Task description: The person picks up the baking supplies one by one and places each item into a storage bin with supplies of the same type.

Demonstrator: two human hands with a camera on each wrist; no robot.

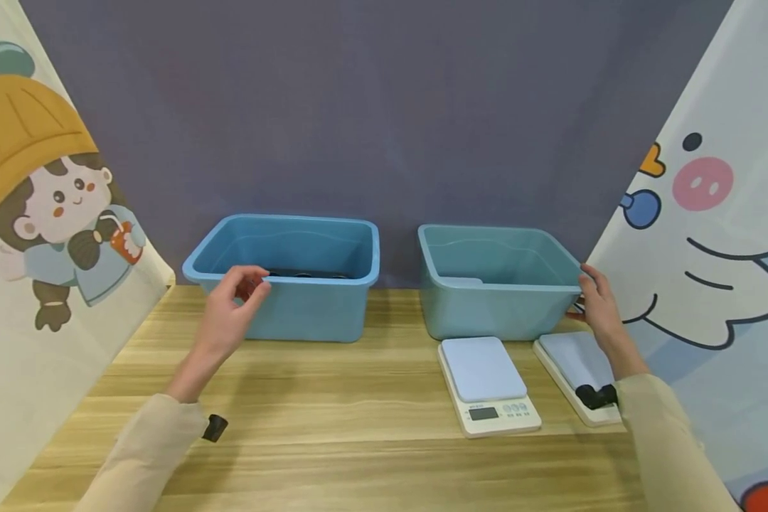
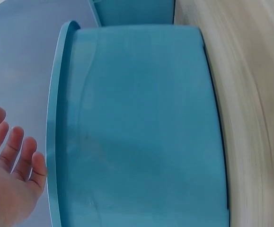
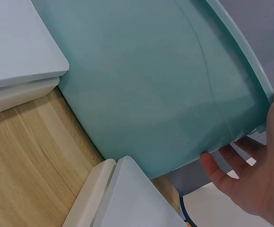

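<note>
My left hand (image 1: 230,313) is at the front rim of the blue plastic bin (image 1: 307,313), on its left half. Its fingers are loosely bent and hold nothing; in the left wrist view the fingertips (image 2: 39,163) are beside the rim. Dark items (image 1: 304,274) show inside that bin, mostly hidden by its front wall. My right hand (image 1: 601,306) grips the right end of the green bin (image 1: 493,313). The right wrist view shows the thumb at the rim and the other fingers (image 3: 215,168) below it, against the side. A pale flat thing (image 1: 461,281) lies inside the green bin.
A white kitchen scale (image 1: 484,370) stands before the green bin, with a second scale (image 1: 572,355) right of it, partly under my right wrist. A dark grey cloth (image 1: 390,128) hangs behind the bins. Printed cloths flank the wooden table (image 1: 333,441) on both sides.
</note>
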